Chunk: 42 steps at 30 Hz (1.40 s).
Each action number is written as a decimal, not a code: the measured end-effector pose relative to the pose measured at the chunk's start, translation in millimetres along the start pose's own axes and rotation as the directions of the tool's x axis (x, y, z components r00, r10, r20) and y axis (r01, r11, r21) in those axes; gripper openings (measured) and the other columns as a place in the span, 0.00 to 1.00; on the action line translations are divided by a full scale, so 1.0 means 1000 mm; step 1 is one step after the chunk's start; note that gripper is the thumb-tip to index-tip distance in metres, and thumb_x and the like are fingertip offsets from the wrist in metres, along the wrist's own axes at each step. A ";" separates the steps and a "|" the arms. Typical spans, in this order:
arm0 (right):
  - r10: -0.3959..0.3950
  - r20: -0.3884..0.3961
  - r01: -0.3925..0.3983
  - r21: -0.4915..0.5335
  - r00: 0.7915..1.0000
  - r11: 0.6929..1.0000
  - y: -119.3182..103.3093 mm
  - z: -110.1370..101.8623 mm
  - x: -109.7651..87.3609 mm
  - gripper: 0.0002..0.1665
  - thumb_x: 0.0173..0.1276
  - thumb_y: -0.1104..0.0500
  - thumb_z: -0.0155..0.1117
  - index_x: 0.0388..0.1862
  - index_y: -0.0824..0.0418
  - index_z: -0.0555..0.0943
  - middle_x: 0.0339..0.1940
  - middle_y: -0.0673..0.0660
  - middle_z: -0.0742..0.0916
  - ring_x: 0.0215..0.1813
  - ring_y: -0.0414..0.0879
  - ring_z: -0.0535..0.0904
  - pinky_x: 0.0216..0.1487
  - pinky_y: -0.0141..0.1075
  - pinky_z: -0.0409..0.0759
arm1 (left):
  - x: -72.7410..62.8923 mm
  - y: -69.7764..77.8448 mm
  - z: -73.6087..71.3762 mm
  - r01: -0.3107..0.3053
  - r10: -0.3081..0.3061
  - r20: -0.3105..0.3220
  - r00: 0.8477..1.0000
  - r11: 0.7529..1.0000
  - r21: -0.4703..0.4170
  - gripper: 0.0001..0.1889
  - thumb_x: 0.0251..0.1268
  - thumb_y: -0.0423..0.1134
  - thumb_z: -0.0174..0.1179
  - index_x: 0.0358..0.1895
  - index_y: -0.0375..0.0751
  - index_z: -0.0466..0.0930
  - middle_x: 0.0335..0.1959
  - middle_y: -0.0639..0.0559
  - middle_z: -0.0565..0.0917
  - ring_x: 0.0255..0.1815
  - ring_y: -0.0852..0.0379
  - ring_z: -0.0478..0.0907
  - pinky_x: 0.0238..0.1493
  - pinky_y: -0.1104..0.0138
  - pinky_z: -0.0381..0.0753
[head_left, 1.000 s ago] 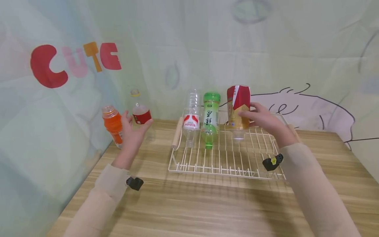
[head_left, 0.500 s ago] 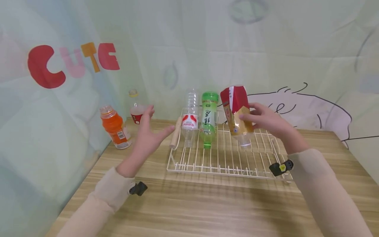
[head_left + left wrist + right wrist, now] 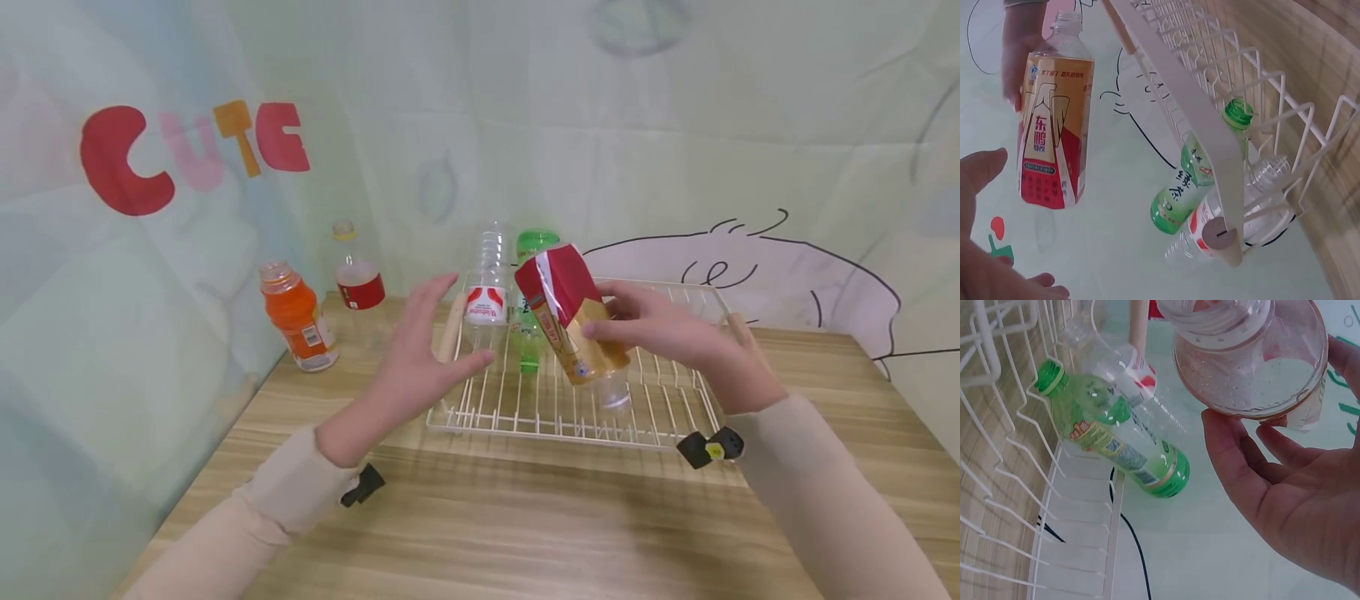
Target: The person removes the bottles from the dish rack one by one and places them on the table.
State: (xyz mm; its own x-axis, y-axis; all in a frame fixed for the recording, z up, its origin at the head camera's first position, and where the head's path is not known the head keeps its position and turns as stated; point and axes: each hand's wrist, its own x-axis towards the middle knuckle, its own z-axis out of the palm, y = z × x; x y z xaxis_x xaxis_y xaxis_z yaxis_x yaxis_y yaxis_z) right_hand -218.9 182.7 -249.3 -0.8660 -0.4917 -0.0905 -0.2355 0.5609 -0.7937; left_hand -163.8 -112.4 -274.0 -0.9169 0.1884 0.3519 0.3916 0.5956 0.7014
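Neck down and tilted, a plastic drink bottle point(image 3: 573, 312) with a red and gold label is held by my right hand point(image 3: 663, 329) over the white wire rack point(image 3: 555, 432). In the right wrist view its uncapped neck point(image 3: 1216, 325) faces the camera. My left hand point(image 3: 416, 358) is left of this bottle, fingers spread and thumb apart, holding nothing. The left wrist view shows a gap between that hand and the bottle. Neck down in the rack lean a green tea bottle point(image 3: 1119, 434) and a clear bottle point(image 3: 486, 304) with a red and white label.
On the table at left stand an orange-wrapped bottle point(image 3: 300, 321) and a clear bottle with a red label point(image 3: 360, 283). The rack has wooden handles point(image 3: 1219, 234) at its sides. A printed curtain point(image 3: 420, 100) hangs close behind the table.
My left hand has moved right, away from the two bottles at left, with its fingers spreading. The bottle in my right hand has tilted further, shifted left and come lower in the head view.
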 end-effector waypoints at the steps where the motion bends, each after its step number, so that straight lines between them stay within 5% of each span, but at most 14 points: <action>1: -0.003 0.009 0.003 -0.003 1.000 1.000 -0.001 0.002 -0.001 0.37 0.67 0.45 0.62 0.70 0.56 0.63 0.54 0.62 0.81 0.48 0.52 0.81 0.49 0.45 0.81 | -0.001 0.001 0.002 -0.021 0.021 0.006 1.000 1.000 -0.002 0.48 0.53 0.49 0.71 0.75 0.54 0.50 0.74 0.52 0.56 0.73 0.49 0.56 0.66 0.42 0.62; 8: -0.026 0.057 0.028 -0.022 0.998 0.999 -0.004 0.011 -0.003 0.35 0.66 0.47 0.63 0.68 0.57 0.66 0.52 0.60 0.82 0.48 0.52 0.81 0.50 0.44 0.81 | -0.003 0.007 0.010 -0.188 0.186 0.045 0.981 0.981 0.043 0.46 0.53 0.45 0.72 0.74 0.45 0.54 0.74 0.49 0.56 0.74 0.50 0.55 0.67 0.46 0.64; 14: -0.082 0.094 0.082 0.004 0.992 0.997 -0.004 0.018 -0.005 0.32 0.66 0.51 0.64 0.65 0.61 0.68 0.50 0.61 0.83 0.47 0.52 0.80 0.47 0.43 0.82 | -0.006 0.012 0.016 -0.286 0.280 0.080 0.957 0.956 0.071 0.47 0.51 0.42 0.73 0.73 0.47 0.56 0.73 0.48 0.57 0.73 0.50 0.56 0.62 0.49 0.72; 22: -0.073 0.165 0.077 -0.018 0.984 0.997 -0.005 0.025 -0.008 0.34 0.66 0.49 0.64 0.67 0.59 0.67 0.49 0.60 0.83 0.46 0.51 0.80 0.44 0.41 0.83 | -0.007 0.011 0.023 -0.485 0.482 0.058 0.874 0.862 0.144 0.46 0.47 0.40 0.75 0.70 0.41 0.60 0.70 0.44 0.60 0.74 0.44 0.52 0.61 0.52 0.74; 27: -0.048 0.208 0.067 -0.087 0.977 0.994 -0.008 0.027 -0.011 0.34 0.65 0.46 0.64 0.67 0.57 0.68 0.48 0.57 0.82 0.46 0.50 0.79 0.44 0.40 0.81 | -0.008 0.013 0.025 -0.516 0.509 0.088 0.857 0.840 0.170 0.45 0.44 0.41 0.77 0.68 0.41 0.62 0.70 0.43 0.61 0.73 0.46 0.54 0.69 0.48 0.62; 30: -0.037 0.228 0.065 -0.117 0.973 0.991 -0.010 0.028 -0.013 0.36 0.64 0.45 0.64 0.67 0.56 0.69 0.49 0.56 0.82 0.47 0.50 0.78 0.44 0.39 0.81 | -0.009 0.016 0.026 -0.517 0.501 0.128 0.856 0.835 0.191 0.44 0.44 0.43 0.77 0.67 0.41 0.64 0.70 0.45 0.62 0.72 0.49 0.56 0.68 0.51 0.65; 34: -0.035 0.262 0.074 -0.139 0.964 0.988 -0.013 0.030 -0.016 0.36 0.63 0.43 0.64 0.67 0.54 0.68 0.50 0.54 0.82 0.49 0.50 0.77 0.44 0.39 0.81 | -0.012 0.019 0.027 -0.502 0.473 0.176 0.863 0.837 0.215 0.43 0.46 0.44 0.76 0.67 0.42 0.66 0.70 0.48 0.62 0.71 0.52 0.57 0.53 0.60 0.81; 42: -0.063 0.298 0.110 -0.144 0.952 0.983 -0.018 0.034 -0.018 0.33 0.62 0.45 0.67 0.63 0.55 0.70 0.48 0.54 0.82 0.49 0.50 0.77 0.41 0.38 0.82 | -0.015 0.022 0.027 -0.521 0.464 0.245 0.851 0.799 0.300 0.43 0.44 0.49 0.77 0.67 0.46 0.67 0.70 0.48 0.63 0.73 0.51 0.55 0.66 0.50 0.69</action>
State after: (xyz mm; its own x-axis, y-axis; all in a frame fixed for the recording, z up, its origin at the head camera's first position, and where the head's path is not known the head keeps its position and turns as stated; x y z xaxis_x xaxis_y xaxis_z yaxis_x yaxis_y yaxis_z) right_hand -183.7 159.0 -254.1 -0.6786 -0.7021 -0.2155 -0.3904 0.5933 -0.7040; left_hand -143.1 -81.1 -280.9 -0.6181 0.6279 0.4730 0.7676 0.6118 0.1910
